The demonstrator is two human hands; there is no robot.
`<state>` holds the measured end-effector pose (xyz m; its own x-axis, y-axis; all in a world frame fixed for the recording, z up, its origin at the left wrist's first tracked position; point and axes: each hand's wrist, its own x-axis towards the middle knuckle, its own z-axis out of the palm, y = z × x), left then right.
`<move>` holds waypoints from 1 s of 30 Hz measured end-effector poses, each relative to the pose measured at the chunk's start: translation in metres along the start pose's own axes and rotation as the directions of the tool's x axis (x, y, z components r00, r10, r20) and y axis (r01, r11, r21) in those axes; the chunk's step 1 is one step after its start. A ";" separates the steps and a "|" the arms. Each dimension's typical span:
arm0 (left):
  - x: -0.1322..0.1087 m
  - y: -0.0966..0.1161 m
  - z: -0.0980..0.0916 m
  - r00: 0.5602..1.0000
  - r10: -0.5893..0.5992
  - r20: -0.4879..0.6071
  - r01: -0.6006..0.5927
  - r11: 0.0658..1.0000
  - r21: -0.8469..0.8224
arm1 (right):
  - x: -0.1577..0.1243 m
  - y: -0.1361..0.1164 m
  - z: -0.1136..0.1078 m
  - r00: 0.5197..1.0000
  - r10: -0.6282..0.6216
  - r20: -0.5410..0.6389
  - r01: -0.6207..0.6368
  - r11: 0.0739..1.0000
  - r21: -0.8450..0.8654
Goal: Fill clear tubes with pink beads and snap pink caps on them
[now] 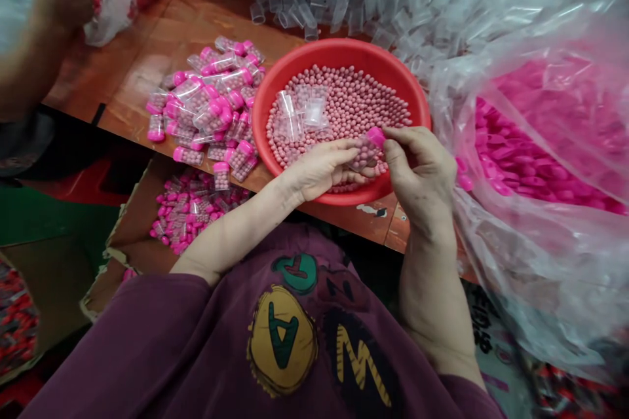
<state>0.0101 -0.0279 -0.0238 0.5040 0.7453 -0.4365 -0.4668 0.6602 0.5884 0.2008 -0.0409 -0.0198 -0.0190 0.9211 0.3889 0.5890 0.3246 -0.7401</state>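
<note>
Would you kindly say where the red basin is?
In the head view, the red basin is upper-centre, between filled tubes on the left and a bag of pink pieces on the right.

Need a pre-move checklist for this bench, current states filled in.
1. Left hand holds the clear bead-filled bottle: ok.
2. Right hand has its fingertips on the bright pink cap of that bottle: ok.
3. Cap fully seated: cannot tell, fingers cover part of it.
4. Pink beads on hand in the red basin: ok.
5. Basin free of loose parts: not ok, clear plastic tubes lie on the beads.
6. More pink caps in the open plastic bag: ok.
</note>
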 end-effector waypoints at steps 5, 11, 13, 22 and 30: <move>0.002 -0.004 -0.002 0.999 0.049 -0.007 -0.048 0.998 0.035 | 0.002 -0.003 0.000 1.000 0.027 0.000 -0.027 0.999 0.036; 0.002 -0.006 -0.003 0.999 0.039 0.009 -0.039 0.999 0.037 | -0.002 -0.002 -0.002 0.997 0.078 0.003 -0.078 0.994 0.082; 0.003 -0.006 -0.002 0.999 0.043 -0.012 -0.043 0.998 0.034 | -0.003 -0.003 -0.003 0.997 0.071 -0.011 -0.069 0.994 0.088; 0.002 -0.011 -0.001 0.993 0.114 -0.038 -0.108 0.987 0.122 | -0.011 -0.010 0.006 1.000 0.006 -0.021 -0.005 0.999 0.039; 0.001 -0.011 -0.001 0.973 0.205 -0.103 -0.193 0.974 0.116 | -0.028 -0.011 0.009 0.992 -0.091 0.087 0.096 0.994 -0.055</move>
<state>0.0149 -0.0344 -0.0314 0.3202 0.8701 -0.3746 -0.4680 0.4891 0.7361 0.1875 -0.0688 -0.0272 -0.1430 0.9029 0.4054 0.6279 0.3994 -0.6680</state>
